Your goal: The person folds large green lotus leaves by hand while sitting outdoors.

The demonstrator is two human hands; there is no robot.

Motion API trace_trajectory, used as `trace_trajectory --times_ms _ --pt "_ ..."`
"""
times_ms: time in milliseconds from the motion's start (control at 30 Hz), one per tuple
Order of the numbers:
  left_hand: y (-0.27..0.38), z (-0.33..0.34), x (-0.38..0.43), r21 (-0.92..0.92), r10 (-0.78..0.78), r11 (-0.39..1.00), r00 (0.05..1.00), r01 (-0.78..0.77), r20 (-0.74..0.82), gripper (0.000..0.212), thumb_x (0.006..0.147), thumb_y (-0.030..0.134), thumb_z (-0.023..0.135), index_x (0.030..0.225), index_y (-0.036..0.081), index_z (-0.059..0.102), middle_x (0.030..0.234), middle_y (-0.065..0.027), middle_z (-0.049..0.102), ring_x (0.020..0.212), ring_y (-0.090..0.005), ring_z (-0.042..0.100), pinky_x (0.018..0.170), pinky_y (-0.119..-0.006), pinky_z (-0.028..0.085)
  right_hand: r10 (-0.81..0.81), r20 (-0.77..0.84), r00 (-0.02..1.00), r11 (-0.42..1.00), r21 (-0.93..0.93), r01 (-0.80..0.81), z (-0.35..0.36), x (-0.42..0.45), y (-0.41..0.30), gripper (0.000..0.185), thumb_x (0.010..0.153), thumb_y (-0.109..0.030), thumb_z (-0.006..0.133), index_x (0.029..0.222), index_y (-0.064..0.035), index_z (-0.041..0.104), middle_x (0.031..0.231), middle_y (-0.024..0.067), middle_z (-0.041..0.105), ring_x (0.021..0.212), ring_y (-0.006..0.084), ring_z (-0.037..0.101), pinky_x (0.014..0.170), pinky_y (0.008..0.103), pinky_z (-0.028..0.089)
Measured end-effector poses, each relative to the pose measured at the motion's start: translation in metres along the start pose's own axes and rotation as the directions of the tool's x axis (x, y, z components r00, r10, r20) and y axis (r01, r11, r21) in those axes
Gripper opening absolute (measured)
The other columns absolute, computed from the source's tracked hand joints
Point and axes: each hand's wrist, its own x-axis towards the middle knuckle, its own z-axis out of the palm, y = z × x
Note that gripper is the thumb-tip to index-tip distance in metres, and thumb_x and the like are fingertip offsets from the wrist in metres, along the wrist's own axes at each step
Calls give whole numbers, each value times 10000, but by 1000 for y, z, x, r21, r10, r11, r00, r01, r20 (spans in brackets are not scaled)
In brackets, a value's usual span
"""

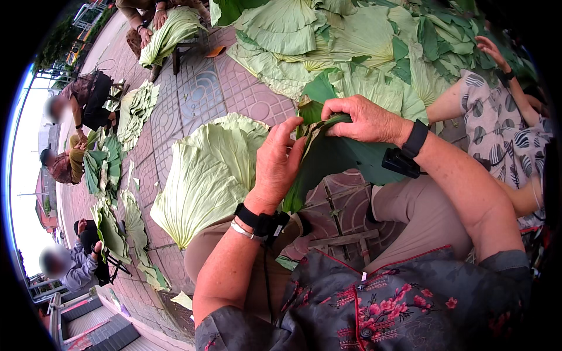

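A dark green lotus leaf point(338, 151) hangs between my two hands, over the gap between my knees. My left hand point(277, 162) pinches its browned, folded edge from the left side. On the right, my right hand point(362, 118) grips the same edge between thumb and fingers. Part of the leaf is hidden behind my left hand. A stack of pale green lotus leaves point(206, 175), with its veined side showing, lies beside and partly against my left knee.
A wide heap of lotus leaves point(281, 33) covers the paving ahead. Close on my right sits a person in a patterned garment point(496, 114). Another person's hands point(151, 30) rest on leaves at the top. Several seated people and leaf piles point(138, 114) are at left.
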Motion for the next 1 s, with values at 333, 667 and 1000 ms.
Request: trace_trajectory --times_ms 333,667,1000 --pt "-23 -1 -1 125 36 991 996 -45 76 558 1179 -65 898 1710 88 816 1424 -150 896 1103 -274 931 965 -420 780 -9 -7 1000 998 -60 8 5 1 2 306 1127 -172 988 1362 -48 837 1170 140 900 1095 303 888 1041 442 675" --pt "-4 -4 2 -113 -138 982 983 152 124 406 1166 -43 939 1554 66 888 1600 -133 940 1272 -285 937 1023 -398 762 -120 55 991 971 -201 129 22 -6 -1 306 1090 -177 983 1357 -105 852 1348 145 874 1251 467 878 1045 561 697" --pt "-2 -8 16 -2 28 1000 998 -28 47 395 1143 1 970 1515 95 876 1593 -136 952 1303 -424 925 1140 -491 734 -122 -36 992 932 -347 102 16 -6 -9 317 1052 -147 991 1351 -137 889 1666 88 858 1421 439 817 1183 567 707"
